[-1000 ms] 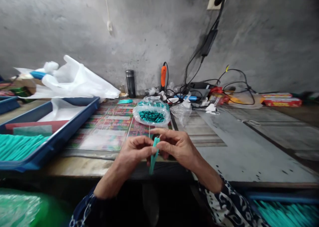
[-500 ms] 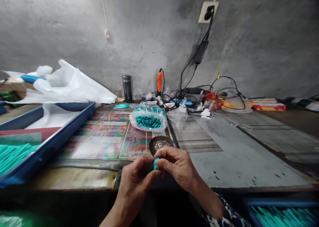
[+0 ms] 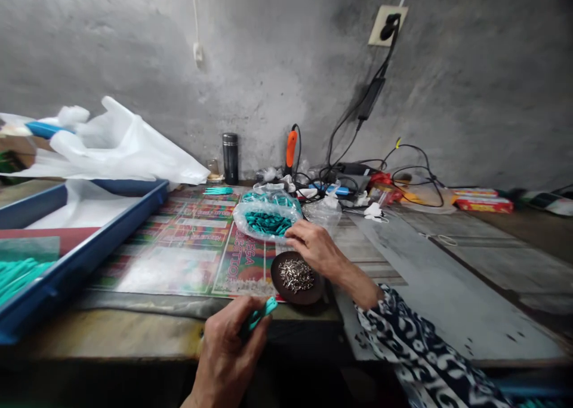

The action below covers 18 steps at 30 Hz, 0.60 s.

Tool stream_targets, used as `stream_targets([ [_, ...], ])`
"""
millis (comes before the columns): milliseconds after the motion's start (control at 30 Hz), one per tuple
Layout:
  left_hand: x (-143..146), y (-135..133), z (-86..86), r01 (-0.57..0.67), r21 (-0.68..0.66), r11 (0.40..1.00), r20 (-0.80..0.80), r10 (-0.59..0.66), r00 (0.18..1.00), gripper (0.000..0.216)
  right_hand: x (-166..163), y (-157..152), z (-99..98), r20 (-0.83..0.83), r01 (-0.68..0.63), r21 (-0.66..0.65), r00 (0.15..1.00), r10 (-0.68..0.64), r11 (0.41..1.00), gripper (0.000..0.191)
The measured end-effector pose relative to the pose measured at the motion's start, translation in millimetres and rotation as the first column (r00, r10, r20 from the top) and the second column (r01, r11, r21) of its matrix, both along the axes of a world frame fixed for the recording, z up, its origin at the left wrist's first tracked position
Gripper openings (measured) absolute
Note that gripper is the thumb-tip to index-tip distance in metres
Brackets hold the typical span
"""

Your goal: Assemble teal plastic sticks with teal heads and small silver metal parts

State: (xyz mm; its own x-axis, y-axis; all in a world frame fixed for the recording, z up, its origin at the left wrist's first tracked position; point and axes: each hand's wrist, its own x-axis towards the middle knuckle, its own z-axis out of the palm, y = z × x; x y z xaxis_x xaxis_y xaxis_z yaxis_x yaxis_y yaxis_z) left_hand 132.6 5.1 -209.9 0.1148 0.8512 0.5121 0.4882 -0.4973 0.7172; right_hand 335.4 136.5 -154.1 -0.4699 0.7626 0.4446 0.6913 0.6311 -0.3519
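1. The person's left hand (image 3: 233, 339) is low at the near edge of the desk (image 3: 425, 300), its grip closed around a teal piece (image 3: 264, 313) — one end juts out past the thumb and forefinger, and the rest is hidden in the fingers.
2. The right hand (image 3: 320, 249) reaches forward, its fingertips at the near right rim of a clear plastic bag (image 3: 239, 217). The fingers are curled, and one cannot tell whether this grip has anything in it.
3. The bag lies open toward the person, with many darker teal parts (image 3: 268, 223) heaped inside.
4. Just in front of the bag, partly below the right hand, sits a round brown dish (image 3: 308, 295) with a pile of small shiny metal bits (image 3: 295, 275).
5. Bag and dish are on the right part of a colourful printed sheet (image 3: 192, 241) spread over the desk.
6. At the left is a blue tray (image 3: 89, 266) with long teal strips (image 3: 22, 276) at its near end; a few more teal strips (image 3: 218, 190) lie on the desk behind.
7. Toward the wall stand a dark flask (image 3: 230, 157) and an orange-handled tool (image 3: 290, 148) — black cables (image 3: 369, 97) hang farther right.
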Motion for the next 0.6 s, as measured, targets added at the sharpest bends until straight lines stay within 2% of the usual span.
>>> stream_targets([
  [100,-6,2,-5.1,0.002,-0.008,1.000,-0.022,-0.002,1.000,0.010,-5,32,-8.3,0.105,0.028,0.004,0.994,-0.029,1.000,0.017],
  [200,-11,4,-4.9,-0.001,-0.028,1.000,-0.029,0.000,1.000,0.011,-8,51,-19.1,0.175,0.058,0.014,0.983,-0.060,0.998,0.023],
  [300,-16,7,-2.7,0.000,-0.071,0.997,-0.040,-0.003,0.999,0.012,-7,60,-28.6,0.203,0.071,0.035,0.976,-0.076,0.997,0.022],
  [433,-19,10,-3.3,0.004,-0.059,0.998,-0.030,-0.006,1.000,0.012,-7,68,-37.8,0.264,0.061,0.039,0.962,-0.069,0.997,0.011],
  [600,-21,12,-5.9,0.010,-0.037,0.999,-0.036,-0.011,0.999,0.010,-8,74,-44.1,0.282,0.082,0.021,0.956,-0.085,0.996,0.019],
])
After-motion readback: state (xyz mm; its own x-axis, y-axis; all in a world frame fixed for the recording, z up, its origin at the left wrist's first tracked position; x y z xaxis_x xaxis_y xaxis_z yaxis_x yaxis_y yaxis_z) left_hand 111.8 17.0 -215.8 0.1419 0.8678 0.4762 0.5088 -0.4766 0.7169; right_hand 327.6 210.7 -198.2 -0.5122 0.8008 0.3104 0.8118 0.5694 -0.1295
